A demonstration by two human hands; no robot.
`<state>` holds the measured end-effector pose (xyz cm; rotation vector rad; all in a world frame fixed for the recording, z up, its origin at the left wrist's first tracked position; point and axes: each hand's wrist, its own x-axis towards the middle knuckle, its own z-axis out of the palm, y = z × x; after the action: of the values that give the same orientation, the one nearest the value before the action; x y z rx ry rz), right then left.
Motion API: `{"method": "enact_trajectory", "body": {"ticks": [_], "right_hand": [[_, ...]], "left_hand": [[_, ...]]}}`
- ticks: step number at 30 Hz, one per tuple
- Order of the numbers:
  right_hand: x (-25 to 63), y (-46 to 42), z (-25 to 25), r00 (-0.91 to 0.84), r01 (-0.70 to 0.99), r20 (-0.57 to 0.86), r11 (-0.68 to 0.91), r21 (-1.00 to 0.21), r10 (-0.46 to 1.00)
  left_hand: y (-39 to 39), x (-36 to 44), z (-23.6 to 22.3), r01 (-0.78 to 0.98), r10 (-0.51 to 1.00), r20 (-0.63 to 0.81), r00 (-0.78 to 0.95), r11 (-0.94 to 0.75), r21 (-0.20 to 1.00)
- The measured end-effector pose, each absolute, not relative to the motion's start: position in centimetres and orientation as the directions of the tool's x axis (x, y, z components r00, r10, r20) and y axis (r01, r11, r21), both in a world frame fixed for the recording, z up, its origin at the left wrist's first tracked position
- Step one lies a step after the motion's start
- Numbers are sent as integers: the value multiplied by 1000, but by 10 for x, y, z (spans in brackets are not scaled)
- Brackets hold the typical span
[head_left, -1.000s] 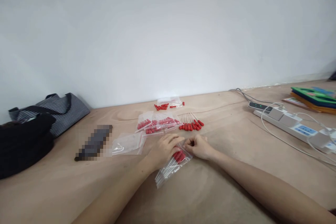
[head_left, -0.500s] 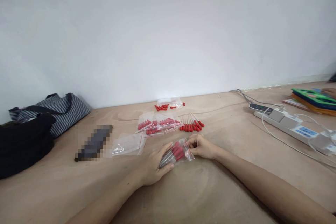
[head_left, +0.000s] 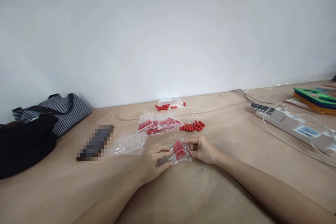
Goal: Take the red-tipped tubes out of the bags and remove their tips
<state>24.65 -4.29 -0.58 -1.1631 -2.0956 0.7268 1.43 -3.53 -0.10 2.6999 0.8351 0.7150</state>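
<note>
Between my hands is a clear zip bag (head_left: 187, 155) with several red-bulbed droppers (head_left: 179, 148) in it, bulbs toward the right. My left hand (head_left: 155, 161) grips the thin tube ends of the droppers from the left, thumb below and fingers above. At the bag's right edge, by its red zip line, my right hand (head_left: 203, 149) pinches the plastic with bent fingers. Just beyond lie loose red-bulbed droppers (head_left: 193, 126) fanned out, tubes pointing away. Left of these, several filled zip bags (head_left: 159, 123) overlap.
Flat clear bags (head_left: 128, 143) lie left of my hands, beside a blurred dark object (head_left: 96, 142). Small red bulbs (head_left: 162, 107) lie near the wall. A striped bag (head_left: 65, 112) and black cloth (head_left: 26, 147) are at left. At right are a power strip (head_left: 291, 126) with cables and coloured boards (head_left: 315, 98).
My left hand has shifted slightly left and its fingers have bent closer around the tubes. More of the bag shows between my hands. The right hand keeps its pinch at the bag's edge.
</note>
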Motion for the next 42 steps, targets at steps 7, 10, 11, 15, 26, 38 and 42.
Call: {"method": "enact_trajectory", "body": {"ticks": [7,10,11,15,26,38,42], "right_hand": [[247,-48,0,-432,532,189,418,-736,882],[250,-47,1,-383,635,164,388,-668,909],[250,-46,1,-386,642,166,393,-658,908],[250,-40,-8,-446,577,240,482,-659,862],[240,-39,-13,-464,603,246,507,-616,851],[273,-31,-4,-492,604,260,540,-586,831],[266,-35,-4,-531,583,272,580,-569,802]], "left_hand": [[-33,13,-5,479,595,371,713,-800,363],[-32,12,-6,487,604,361,710,-792,368],[-32,11,-6,487,606,358,710,-790,372],[-31,11,-6,495,619,333,712,-778,387],[-33,13,-6,532,672,287,683,-726,435],[-32,11,-3,558,700,251,669,-696,452],[-32,11,-4,549,696,258,670,-698,459]]}}
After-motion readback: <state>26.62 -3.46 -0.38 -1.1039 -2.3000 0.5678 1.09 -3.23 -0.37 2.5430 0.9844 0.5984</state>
